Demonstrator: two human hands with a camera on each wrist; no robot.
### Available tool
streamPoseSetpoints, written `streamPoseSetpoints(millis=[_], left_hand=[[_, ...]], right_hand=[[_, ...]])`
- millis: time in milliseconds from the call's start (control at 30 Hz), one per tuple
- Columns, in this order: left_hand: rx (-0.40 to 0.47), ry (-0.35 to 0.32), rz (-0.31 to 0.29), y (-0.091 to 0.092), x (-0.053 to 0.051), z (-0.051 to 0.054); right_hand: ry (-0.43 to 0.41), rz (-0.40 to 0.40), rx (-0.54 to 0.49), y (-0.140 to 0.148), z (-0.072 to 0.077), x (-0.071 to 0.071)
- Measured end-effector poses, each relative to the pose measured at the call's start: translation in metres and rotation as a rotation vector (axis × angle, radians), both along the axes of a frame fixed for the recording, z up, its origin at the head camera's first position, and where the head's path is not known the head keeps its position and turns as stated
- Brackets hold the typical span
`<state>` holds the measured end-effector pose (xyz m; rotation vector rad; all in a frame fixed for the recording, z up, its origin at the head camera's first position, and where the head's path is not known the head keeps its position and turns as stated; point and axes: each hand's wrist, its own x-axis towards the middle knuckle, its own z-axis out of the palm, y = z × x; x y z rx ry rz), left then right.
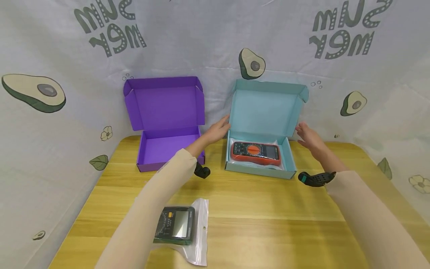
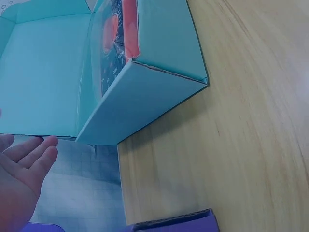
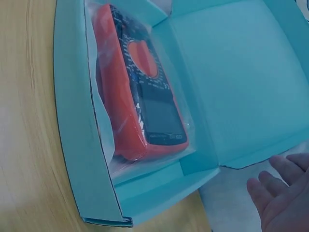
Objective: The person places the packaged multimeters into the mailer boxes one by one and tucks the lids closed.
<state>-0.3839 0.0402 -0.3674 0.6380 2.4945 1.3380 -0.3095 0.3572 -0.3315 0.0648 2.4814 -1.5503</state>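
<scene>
A light-blue cardboard box (image 1: 260,171) stands with its lid (image 1: 265,108) raised at the back of the table. Inside lies a red multimeter (image 1: 256,153) with an orange dial, wrapped in a clear plastic bag. My left hand (image 1: 217,130) is at the lid's left edge with fingers extended; in the left wrist view its fingertips (image 2: 48,144) are by that edge. Beside the lid's right edge is my right hand (image 1: 310,139), fingers extended; the right wrist view shows its fingers (image 3: 268,186) close to the lid edge. Neither hand grips anything.
An open purple box (image 1: 171,164) stands left of the blue one, behind my left forearm. Nearer me, a dark multimeter (image 1: 178,226) in a clear zip bag (image 1: 201,231) lies on the wooden table (image 1: 255,239), partly hidden by my left sleeve. A printed cloth (image 1: 215,33) hangs behind.
</scene>
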Motion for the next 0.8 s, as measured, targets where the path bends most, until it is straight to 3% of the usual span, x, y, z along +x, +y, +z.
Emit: streamPoseSetpoints(millis=[467, 800], left_hand=[[0.055, -0.016, 0.016, -0.003, 0.004, -0.006], [0.161, -0.101, -0.003, -0.001, 0.009, -0.012]], right_hand=[[-0.001, 0.020, -0.047, 0.011, -0.005, 0.008], [-0.024, 0.028, -0.135, 0.017, -0.014, 0.015]])
